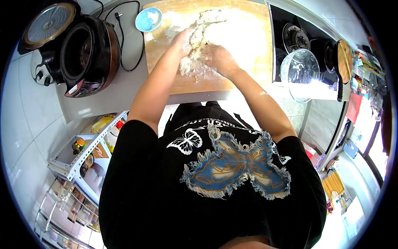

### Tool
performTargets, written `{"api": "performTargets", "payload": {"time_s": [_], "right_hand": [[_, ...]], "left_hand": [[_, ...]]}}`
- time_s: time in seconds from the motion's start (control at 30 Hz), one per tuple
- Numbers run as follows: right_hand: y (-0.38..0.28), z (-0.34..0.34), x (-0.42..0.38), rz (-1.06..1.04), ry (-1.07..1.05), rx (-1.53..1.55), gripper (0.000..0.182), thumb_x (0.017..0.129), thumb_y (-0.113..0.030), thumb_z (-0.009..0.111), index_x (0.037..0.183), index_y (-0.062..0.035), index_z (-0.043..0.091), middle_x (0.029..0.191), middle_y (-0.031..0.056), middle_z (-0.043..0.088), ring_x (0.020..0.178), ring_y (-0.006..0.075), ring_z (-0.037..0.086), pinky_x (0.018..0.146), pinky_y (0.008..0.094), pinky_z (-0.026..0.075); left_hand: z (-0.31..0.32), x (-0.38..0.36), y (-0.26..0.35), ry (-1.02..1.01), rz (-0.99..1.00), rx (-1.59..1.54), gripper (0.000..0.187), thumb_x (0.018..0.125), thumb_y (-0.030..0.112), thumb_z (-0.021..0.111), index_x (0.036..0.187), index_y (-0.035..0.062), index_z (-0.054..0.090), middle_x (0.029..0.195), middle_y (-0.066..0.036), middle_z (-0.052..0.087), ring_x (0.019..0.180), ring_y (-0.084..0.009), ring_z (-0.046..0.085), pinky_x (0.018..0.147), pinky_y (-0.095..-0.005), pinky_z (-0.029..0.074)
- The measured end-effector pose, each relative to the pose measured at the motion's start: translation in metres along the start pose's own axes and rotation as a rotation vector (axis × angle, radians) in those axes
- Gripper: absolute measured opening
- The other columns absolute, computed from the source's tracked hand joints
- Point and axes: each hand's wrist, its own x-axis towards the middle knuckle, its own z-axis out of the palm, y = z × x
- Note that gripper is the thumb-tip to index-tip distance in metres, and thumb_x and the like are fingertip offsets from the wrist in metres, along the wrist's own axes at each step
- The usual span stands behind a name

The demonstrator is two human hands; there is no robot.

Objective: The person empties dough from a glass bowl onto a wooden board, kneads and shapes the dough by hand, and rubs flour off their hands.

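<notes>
Shaggy, floury dough lies in a long, rough strip on a wooden board. My left hand is closed against the dough's left side, its fingers dusted with flour. From the right, my right hand grips the lower part of the same dough, with its fingertips partly hidden in it. Loose crumbs and flour are scattered below and around both hands. A small blue bowl with white flour in it stands at the board's upper left corner.
An open cooker and a black cable occupy the counter's left. To the right, a clear glass bowl sits by the gas stove. A white shelf rack stands low at left. Glare washes out the board's right part.
</notes>
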Motion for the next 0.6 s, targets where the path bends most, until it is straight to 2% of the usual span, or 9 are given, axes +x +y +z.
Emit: {"api": "performTargets", "payload": {"time_s": [0.1, 0.17, 0.27, 0.3, 0.33, 0.37, 0.43, 0.47, 0.6], "right_hand": [[-0.002, -0.025, -0.017, 0.242, -0.024, 0.353, 0.036, 0.092, -0.019, 0.062, 0.124, -0.0059, 0.067, 0.122, 0.0214, 0.066, 0.106, 0.0345, 0.065, 0.099, 0.0407, 0.050], [0.000, -0.039, -0.023, 0.303, 0.007, 0.345, 0.036, 0.094, -0.019, 0.058, 0.126, -0.0055, 0.066, 0.121, 0.0217, 0.066, 0.102, 0.0349, 0.067, 0.096, 0.0407, 0.052], [0.016, -0.049, -0.019, 0.322, 0.194, 0.211, 0.036, 0.097, -0.021, 0.055, 0.128, -0.0056, 0.064, 0.122, 0.0210, 0.067, 0.103, 0.0351, 0.067, 0.096, 0.0398, 0.052], [0.028, -0.052, -0.014, 0.278, 0.349, 0.085, 0.037, 0.097, -0.022, 0.055, 0.129, -0.0061, 0.064, 0.124, 0.0202, 0.066, 0.107, 0.0349, 0.065, 0.098, 0.0391, 0.051], [0.055, -0.042, -0.005, 0.148, 0.334, -0.018, 0.047, 0.100, -0.033, 0.052, 0.140, -0.0092, 0.055, 0.141, 0.0181, 0.055, 0.129, 0.0346, 0.052, 0.111, 0.0423, 0.040], [0.063, -0.033, 0.005, 0.148, 0.332, -0.019, 0.047, 0.100, -0.033, 0.052, 0.140, -0.0092, 0.055, 0.141, 0.0181, 0.055, 0.129, 0.0346, 0.052, 0.111, 0.0423, 0.040], [0.074, -0.017, 0.024, 0.157, 0.304, -0.169, 0.061, 0.101, -0.048, 0.044, 0.152, -0.0144, 0.036, 0.158, 0.0143, 0.036, 0.146, 0.0350, 0.030, 0.121, 0.0482, 0.022], [0.082, -0.011, 0.031, 0.174, 0.192, -0.101, 0.069, 0.101, -0.056, 0.036, 0.157, -0.0184, 0.023, 0.164, 0.0102, 0.023, 0.150, 0.0369, 0.020, 0.123, 0.0513, 0.013], [0.081, 0.015, 0.038, 0.190, 0.338, -0.241, 0.068, 0.100, -0.056, 0.040, 0.156, -0.0206, 0.027, 0.162, 0.0064, 0.026, 0.148, 0.0381, 0.024, 0.122, 0.0528, 0.017]], "left_hand": [[0.001, -0.008, 0.004, 0.221, 0.164, 0.352, 0.038, 0.091, 0.024, 0.068, 0.117, -0.0040, 0.063, 0.106, -0.014, 0.070, 0.088, -0.0236, 0.068, 0.083, -0.0330, 0.056], [0.015, -0.018, -0.007, 0.255, 0.432, 0.923, 0.046, 0.096, 0.025, 0.064, 0.133, -0.0002, 0.057, 0.112, -0.017, 0.067, 0.084, -0.0205, 0.066, 0.079, -0.0305, 0.054], [0.046, -0.022, -0.050, 0.308, 0.695, 1.475, 0.058, 0.098, 0.027, 0.060, 0.148, 0.0023, 0.041, 0.128, -0.019, 0.061, 0.091, -0.0215, 0.065, 0.089, -0.0401, 0.053], [0.055, -0.027, -0.054, 0.236, 0.875, 1.712, 0.061, 0.098, 0.028, 0.058, 0.150, 0.0037, 0.037, 0.141, -0.018, 0.051, 0.115, -0.0222, 0.055, 0.102, -0.0426, 0.044], [0.065, -0.033, -0.058, 0.196, 1.093, 1.931, 0.064, 0.098, 0.028, 0.057, 0.153, 0.0050, 0.034, 0.154, -0.016, 0.041, 0.138, -0.0229, 0.045, 0.116, -0.0450, 0.035], [0.063, -0.031, -0.059, 0.198, 1.091, 1.929, 0.064, 0.098, 0.028, 0.057, 0.153, 0.0050, 0.034, 0.154, -0.016, 0.041, 0.138, -0.0229, 0.045, 0.116, -0.0450, 0.035], [0.054, -0.019, -0.071, 0.004, 1.111, 1.906, 0.062, 0.098, 0.032, 0.054, 0.151, 0.0050, 0.038, 0.160, -0.013, 0.032, 0.152, -0.0239, 0.021, 0.124, -0.0449, 0.018], [0.043, -0.009, -0.071, 0.009, 1.125, 2.011, 0.061, 0.097, 0.035, 0.054, 0.148, 0.0050, 0.044, 0.159, -0.012, 0.034, 0.151, -0.0257, 0.025, 0.123, -0.0446, 0.020], [0.038, -0.009, -0.062, -0.031, 1.193, 1.828, 0.062, 0.093, 0.034, 0.057, 0.146, 0.0037, 0.046, 0.156, -0.013, 0.039, 0.150, -0.0255, 0.027, 0.122, -0.0444, 0.024]]}}
